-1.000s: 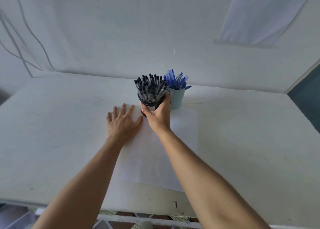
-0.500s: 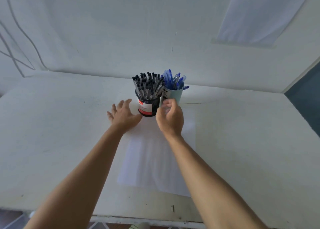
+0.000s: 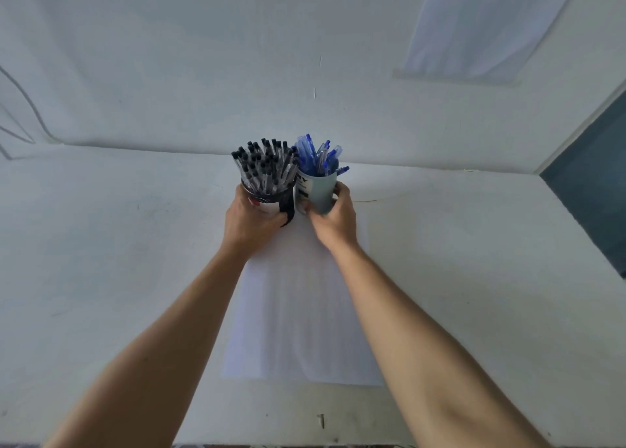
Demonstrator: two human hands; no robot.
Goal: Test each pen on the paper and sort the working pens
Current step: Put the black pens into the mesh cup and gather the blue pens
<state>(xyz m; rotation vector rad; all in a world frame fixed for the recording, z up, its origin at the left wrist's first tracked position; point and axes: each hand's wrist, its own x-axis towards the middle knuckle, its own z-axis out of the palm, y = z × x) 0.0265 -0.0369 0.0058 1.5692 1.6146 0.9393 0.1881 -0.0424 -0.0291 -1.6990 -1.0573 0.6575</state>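
A black mesh cup (image 3: 271, 200) full of several black-capped pens (image 3: 264, 166) stands at the far end of a white sheet of paper (image 3: 298, 312). My left hand (image 3: 249, 222) grips this cup from the near side. Right beside it stands a pale blue-grey cup (image 3: 318, 190) with several blue pens (image 3: 318, 156). My right hand (image 3: 333, 215) holds that cup, thumb on its right side and fingers curled round its base. The two cups touch each other.
The white table (image 3: 101, 244) meets a white wall close behind the cups. Thin cables (image 3: 23, 108) run down the wall at far left. A dark panel (image 3: 592, 183) stands at the right. The table's near edge (image 3: 305, 442) lies below my forearms.
My left hand has left the paper and taken hold of the black cup. My right hand has moved from the black cup to the blue-grey cup and closed round it.
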